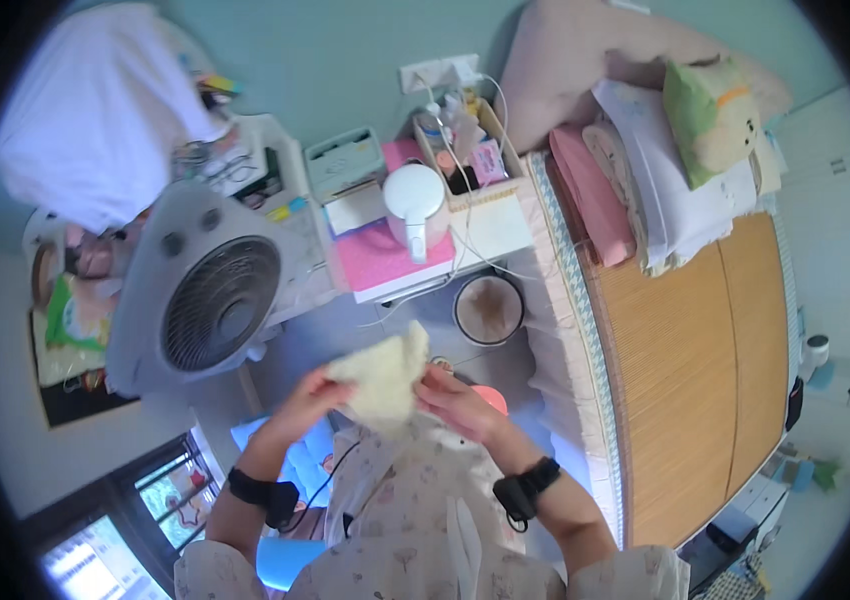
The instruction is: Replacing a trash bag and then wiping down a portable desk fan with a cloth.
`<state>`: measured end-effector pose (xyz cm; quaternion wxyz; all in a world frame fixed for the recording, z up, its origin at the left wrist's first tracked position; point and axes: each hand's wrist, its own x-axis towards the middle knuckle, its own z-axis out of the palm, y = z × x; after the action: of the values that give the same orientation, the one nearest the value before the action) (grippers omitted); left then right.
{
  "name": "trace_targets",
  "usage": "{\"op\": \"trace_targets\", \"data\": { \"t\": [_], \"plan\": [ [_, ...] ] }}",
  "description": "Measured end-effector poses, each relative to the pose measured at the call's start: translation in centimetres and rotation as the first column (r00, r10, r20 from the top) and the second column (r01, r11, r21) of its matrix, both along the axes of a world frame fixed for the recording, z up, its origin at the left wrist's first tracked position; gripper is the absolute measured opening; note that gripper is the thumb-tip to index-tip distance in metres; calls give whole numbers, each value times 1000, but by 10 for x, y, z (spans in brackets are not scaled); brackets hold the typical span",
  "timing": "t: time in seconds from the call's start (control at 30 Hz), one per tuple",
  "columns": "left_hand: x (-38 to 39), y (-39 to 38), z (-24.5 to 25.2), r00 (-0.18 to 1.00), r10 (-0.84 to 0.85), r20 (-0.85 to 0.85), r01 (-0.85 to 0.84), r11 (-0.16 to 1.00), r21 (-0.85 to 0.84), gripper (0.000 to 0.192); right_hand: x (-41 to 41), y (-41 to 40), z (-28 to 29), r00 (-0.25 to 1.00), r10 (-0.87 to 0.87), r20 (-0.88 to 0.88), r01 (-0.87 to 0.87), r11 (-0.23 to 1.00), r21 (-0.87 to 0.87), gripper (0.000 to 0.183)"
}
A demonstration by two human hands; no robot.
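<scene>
A pale yellow cloth (pixel 380 381) is stretched between my two hands, a little above my lap. My left hand (pixel 320 394) pinches its left edge between thumb and fingers. At the cloth's right edge, my right hand (pixel 455 401) grips it with the thumb and fingertips; one corner sticks up beside that hand. Both my wrists wear black straps with small devices. Under the cloth lies my patterned light clothing (pixel 410 510). A coral-pink round thing (pixel 491 399) shows partly behind my right hand.
A grey fan (pixel 222 300) stands at the left. Ahead, a white kettle (pixel 415 202) and an organizer box (pixel 470 150) with cables stand on a small table. A waste bin (pixel 489 311) is on the floor. At right is a bed with a bamboo mat (pixel 687 375) and folded bedding.
</scene>
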<state>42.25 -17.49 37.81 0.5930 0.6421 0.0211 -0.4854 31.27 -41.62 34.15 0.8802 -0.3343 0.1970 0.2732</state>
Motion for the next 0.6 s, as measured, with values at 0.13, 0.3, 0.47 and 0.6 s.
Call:
{"op": "trace_targets", "data": {
  "t": [0.13, 0.3, 0.47, 0.6],
  "plan": [
    [5, 60, 93, 429, -522, 737, -260, 710, 655, 15, 27, 39, 27, 851, 451, 268, -146, 694, -705, 46],
    [-42, 107, 177, 137, -670, 729, -601, 529, 599, 7, 78, 107, 126, 531, 618, 580, -597, 759, -262, 41],
    [-102, 201, 128, 471, -532, 704, -450, 542, 710, 17, 83, 165, 157, 282, 741, 610, -742, 571, -351, 42],
    [-125, 265, 114, 526, -46, 849, -771, 395, 499, 19, 85, 193, 158, 101, 814, 571, -732, 450, -511, 44]
  ]
}}
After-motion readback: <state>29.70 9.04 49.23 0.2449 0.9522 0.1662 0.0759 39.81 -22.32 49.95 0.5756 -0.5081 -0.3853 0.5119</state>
